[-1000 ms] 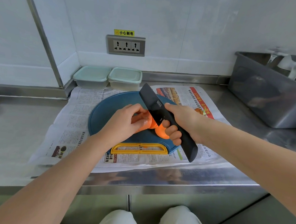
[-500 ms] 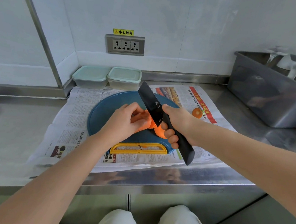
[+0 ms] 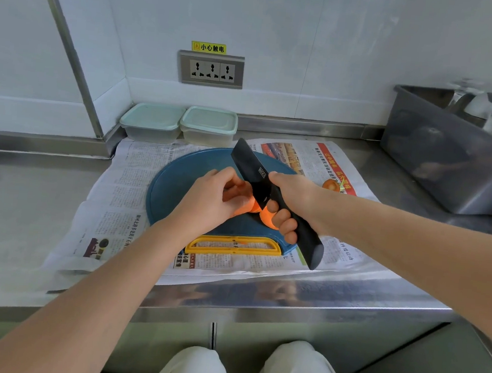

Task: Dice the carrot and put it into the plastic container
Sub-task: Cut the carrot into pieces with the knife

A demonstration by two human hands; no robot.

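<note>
Lying near the front edge of the blue cutting board (image 3: pixel 178 186), the carrot (image 3: pixel 266 218) is mostly hidden between the two hands, with only an orange end showing. The left hand (image 3: pixel 210 196) curls its fingers over the carrot and holds it down. The right hand (image 3: pixel 293 201) is wrapped around the handle of a black knife (image 3: pixel 251 168), whose blade stands over the carrot right beside the left fingertips. That closeness is the main risk: if the round carrot rolls under pressure, the blade could skid toward those fingers. A cut piece could also shoot off the board's front edge; one orange stub (image 3: pixel 331 185) lies on the newspaper (image 3: pixel 124 192) past the board's right edge. The plastic containers (image 3: pixel 208 124) at the newspaper's back edge both carry lids, so no dice can go in until one is opened.
</note>
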